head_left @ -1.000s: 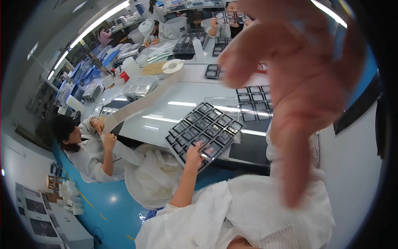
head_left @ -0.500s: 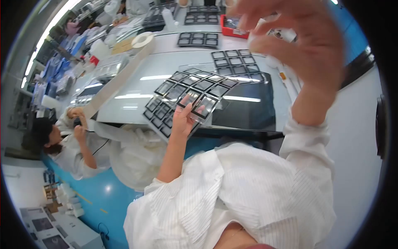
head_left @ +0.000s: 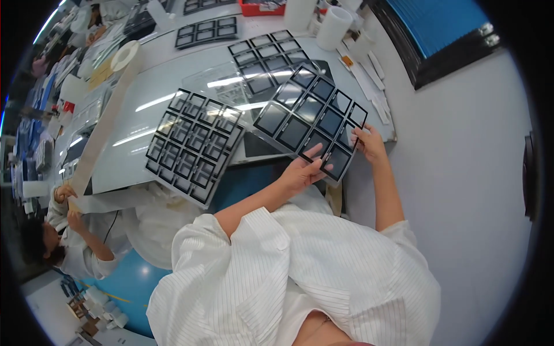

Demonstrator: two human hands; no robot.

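Note:
A clear sheet (head_left: pixel 329 120) with a grid of black-framed square windows is tilted in the air over the table's front right part. My left hand (head_left: pixel 303 173) supports it at its near edge, thumb and fingers on the lower windows. At the sheet's right edge, my right hand (head_left: pixel 370 142) pinches the border. To the left, a stack of similar black-framed sheets (head_left: pixel 193 147) rests at the table's front edge, partly overhanging it. Behind the held sheet lies another framed sheet (head_left: pixel 268 52) on the glossy table, partly covered by it.
A white tape roll (head_left: pixel 126 56) with a long pale strip stands at left, near a co-worker (head_left: pixel 81 236). White cylindrical rolls (head_left: pixel 334 27), white strips (head_left: pixel 369 81) and a red bin (head_left: pixel 262 7) are at the back. More framed sheets (head_left: pixel 206 32) lie farther off. A wall rises at right.
My right hand has come down from high in front of the camera to the sheet's right edge. The held sheet has moved right, off the stack. The view has turned.

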